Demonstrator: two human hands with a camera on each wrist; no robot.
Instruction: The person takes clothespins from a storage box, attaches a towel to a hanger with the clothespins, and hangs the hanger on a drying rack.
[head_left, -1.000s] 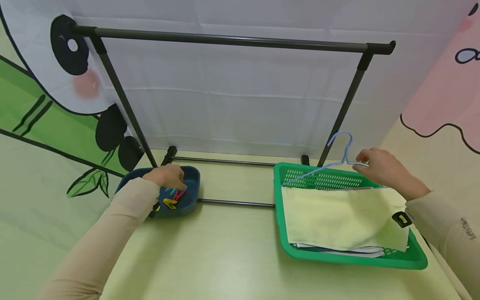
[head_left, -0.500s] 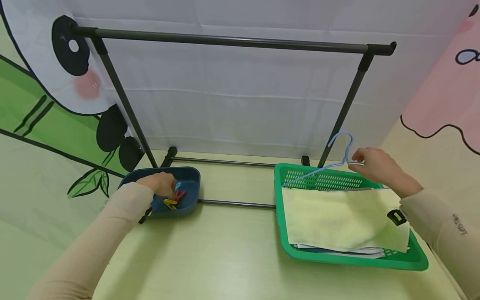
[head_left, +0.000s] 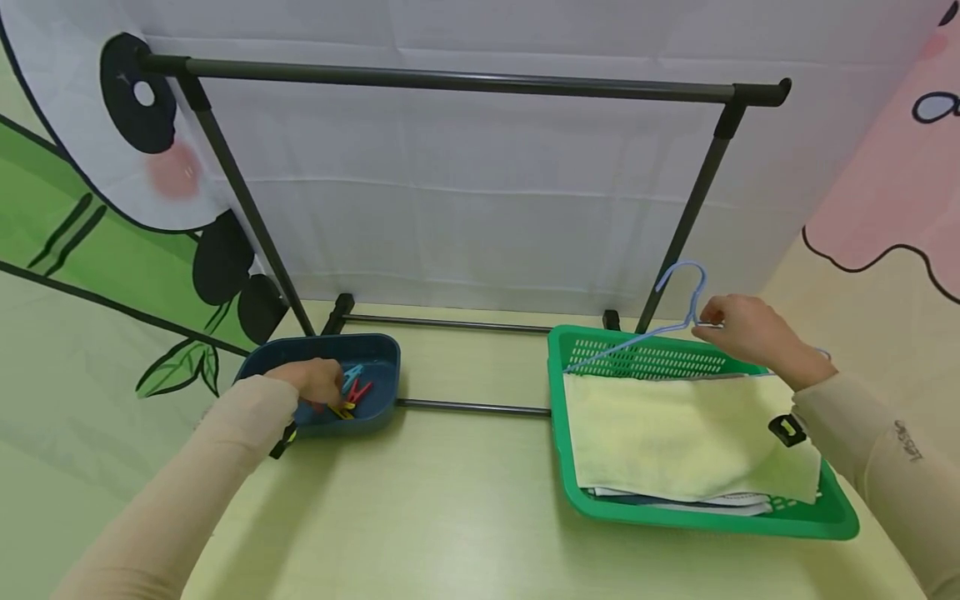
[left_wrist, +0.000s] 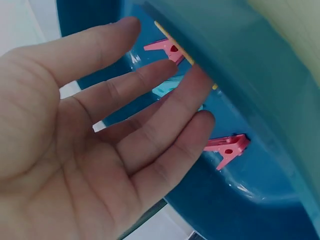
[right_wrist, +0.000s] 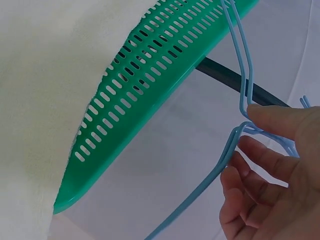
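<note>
In the head view, my left hand (head_left: 311, 383) reaches down into a dark blue basin (head_left: 385, 367) that holds several clothespins. A light blue clothespin (head_left: 352, 377) and a red clothespin (head_left: 360, 391) show beside it, and a yellow clothespin (head_left: 345, 412) is partly covered. The left wrist view has the fingers loosely bent, thumb apart, with no clothespin between them; another red clothespin (left_wrist: 229, 150) lies past the fingertips. My right hand (head_left: 750, 331) pinches a blue hanger (head_left: 692, 315) near its neck. Below it, a pale yellow towel (head_left: 690, 433) covers a green basket (head_left: 557, 433).
A dark clothes rack (head_left: 465, 81) stands across the back, its lower bars (head_left: 472, 407) running between basin and basket. Other folded cloths (head_left: 682, 502) lie under the towel. A printed white sheet (head_left: 450, 217) hangs behind the rack.
My left hand has shifted left and slightly nearer within the basin, uncovering the light blue clothespin. My right hand has slid slightly left along the hanger, which stays nearly still.
</note>
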